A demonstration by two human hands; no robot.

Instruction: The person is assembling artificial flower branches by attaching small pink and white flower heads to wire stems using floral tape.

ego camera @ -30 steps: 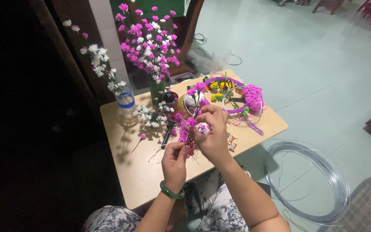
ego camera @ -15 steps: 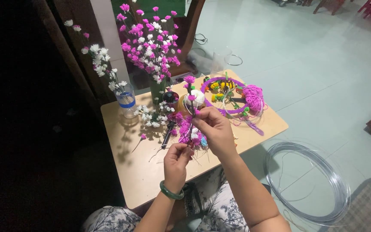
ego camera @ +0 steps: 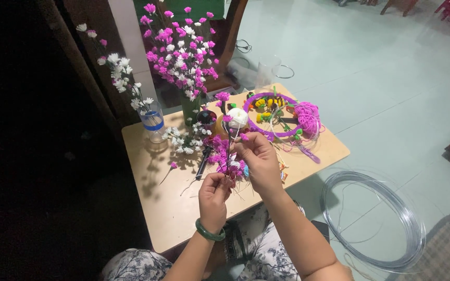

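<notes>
My left hand [ego camera: 213, 196], with a green bangle on the wrist, pinches the lower end of a thin flower stem [ego camera: 227, 136] that stands upright over the small wooden table [ego camera: 173, 208]. The stem carries small pink blossoms at its top and along its length. My right hand [ego camera: 259, 158] grips the same stem higher up, fingers closed around it near a pink blossom. A pile of loose pink flowers [ego camera: 224, 158] lies on the table just under both hands.
A vase of pink and white flowers [ego camera: 183, 57] and a bottle with white flowers [ego camera: 153, 125] stand at the table's back. A purple-rimmed tray [ego camera: 282, 117] with beads and pink thread sits right. A white ball [ego camera: 238, 118] and a coil of clear tubing [ego camera: 373, 221] on the floor.
My right hand has slid down and a little right along the stem. The stem now stands taller above my hands. My left hand has barely moved.
</notes>
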